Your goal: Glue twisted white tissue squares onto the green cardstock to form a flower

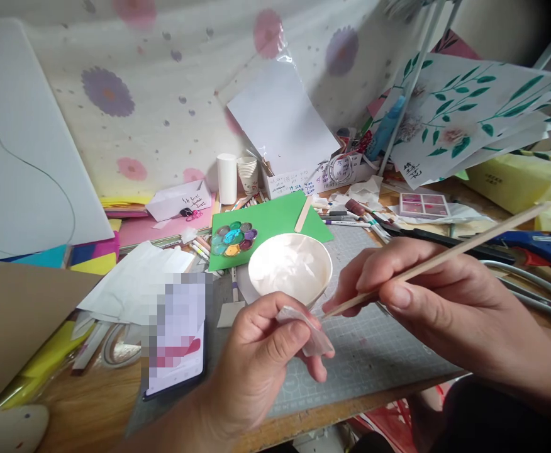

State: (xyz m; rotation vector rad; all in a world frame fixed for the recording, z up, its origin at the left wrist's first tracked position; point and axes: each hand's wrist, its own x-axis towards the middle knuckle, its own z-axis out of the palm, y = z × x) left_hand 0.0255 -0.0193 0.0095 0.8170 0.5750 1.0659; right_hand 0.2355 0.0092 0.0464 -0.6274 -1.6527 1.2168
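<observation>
My left hand (275, 346) pinches a small piece of thin white paper (317, 340) between thumb and fingers, in front of the bowl. In my right hand (426, 296) is a thin wooden stick (459, 253), gripped like a pen and slanting down to the left. Its lower tip meets or nearly meets the paper's edge; I cannot tell which. Just behind both hands stands a white bowl (320, 258) with crumpled white pieces (289, 267) inside. A flower-shaped paint palette (234, 238) and a flat wooden stick (302, 215) lie on a green sheet (270, 214) beyond it.
A grey cutting mat (365, 352) covers the table under my hands. On the left are a phone (185, 346) and white paper bags (131, 283). Scissors (530, 283) and a blue-handled tool (549, 245) lie right. Markers (346, 221), paper cups (247, 175) and a white box (304, 179) stand behind.
</observation>
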